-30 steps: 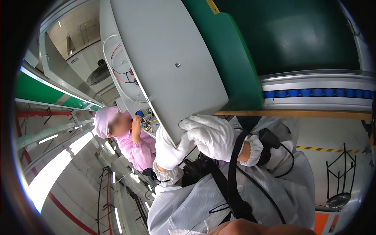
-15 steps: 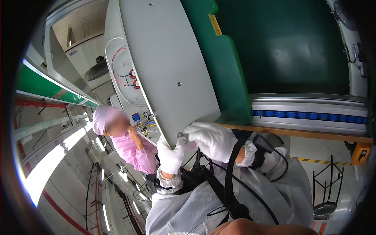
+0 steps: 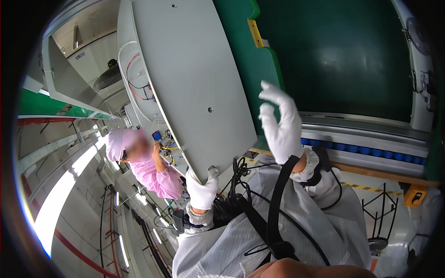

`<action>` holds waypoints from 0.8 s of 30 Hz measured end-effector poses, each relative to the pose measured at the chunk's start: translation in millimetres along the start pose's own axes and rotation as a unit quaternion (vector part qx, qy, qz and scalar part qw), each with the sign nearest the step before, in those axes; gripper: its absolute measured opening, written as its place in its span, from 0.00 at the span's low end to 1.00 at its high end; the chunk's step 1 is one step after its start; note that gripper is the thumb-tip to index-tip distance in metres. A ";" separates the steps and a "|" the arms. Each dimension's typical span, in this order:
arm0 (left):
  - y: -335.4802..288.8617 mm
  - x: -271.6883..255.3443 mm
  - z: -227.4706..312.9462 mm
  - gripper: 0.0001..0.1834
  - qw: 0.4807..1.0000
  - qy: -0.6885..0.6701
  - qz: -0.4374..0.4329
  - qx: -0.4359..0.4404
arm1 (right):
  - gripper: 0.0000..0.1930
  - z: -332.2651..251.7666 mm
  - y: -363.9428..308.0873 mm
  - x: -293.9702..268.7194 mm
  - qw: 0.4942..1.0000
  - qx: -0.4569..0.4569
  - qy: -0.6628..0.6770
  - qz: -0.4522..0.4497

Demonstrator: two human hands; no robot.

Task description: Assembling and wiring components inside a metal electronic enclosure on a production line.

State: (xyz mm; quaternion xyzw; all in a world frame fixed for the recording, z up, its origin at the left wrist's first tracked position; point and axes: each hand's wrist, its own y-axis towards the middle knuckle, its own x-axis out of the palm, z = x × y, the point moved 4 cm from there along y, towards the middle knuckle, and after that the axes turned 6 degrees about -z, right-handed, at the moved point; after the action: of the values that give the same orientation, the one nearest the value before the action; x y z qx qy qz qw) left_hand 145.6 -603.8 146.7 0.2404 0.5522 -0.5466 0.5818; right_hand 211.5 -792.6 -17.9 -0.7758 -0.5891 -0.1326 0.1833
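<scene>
Grey panel (image 3: 194, 78) leans up in front of me, big and flat. My left hand (image 3: 202, 189) has its grip closed on the bottom corner. My right hand (image 3: 281, 124) is open beside the panel's edge, maybe not touching it. A person in pink (image 3: 150, 167) works behind the panel near some wires (image 3: 139, 88).

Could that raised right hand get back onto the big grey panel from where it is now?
Probably yes. The right hand hangs open beside the grey panel, apart from its edge, with only the green surface behind and nothing between them. The left hand grips the panel's lower corner.
</scene>
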 end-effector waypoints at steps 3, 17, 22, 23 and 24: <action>-0.6 -0.4 2.2 0.08 1.000 -0.009 0.009 -0.017 | 0.10 -4.9 30.6 -7.0 0.997 -0.046 -0.036 0.044; 2.6 -2.3 8.6 0.11 0.998 0.056 -0.010 0.027 | 0.12 1.2 -1.9 58.8 0.971 -0.028 -0.081 -0.222; -0.9 -2.4 15.2 0.10 0.999 -0.037 -0.019 -0.003 | 0.11 -8.5 44.7 46.8 0.984 -0.075 -0.133 -0.094; -0.9 -4.1 16.6 0.10 0.999 -0.041 -0.018 0.002 | 0.10 -11.3 54.1 42.4 0.988 -0.055 -0.121 -0.084; -0.3 -6.0 18.2 0.10 0.999 -0.028 -0.019 0.007 | 0.09 -13.6 63.9 38.6 0.991 -0.061 -0.112 -0.047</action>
State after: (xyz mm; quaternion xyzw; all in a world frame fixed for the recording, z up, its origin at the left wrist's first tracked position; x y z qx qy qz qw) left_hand 153.5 -617.7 157.2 0.2184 0.5365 -0.5675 0.5851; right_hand 283.6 -780.4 2.4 -0.7670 -0.6324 -0.0883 0.0623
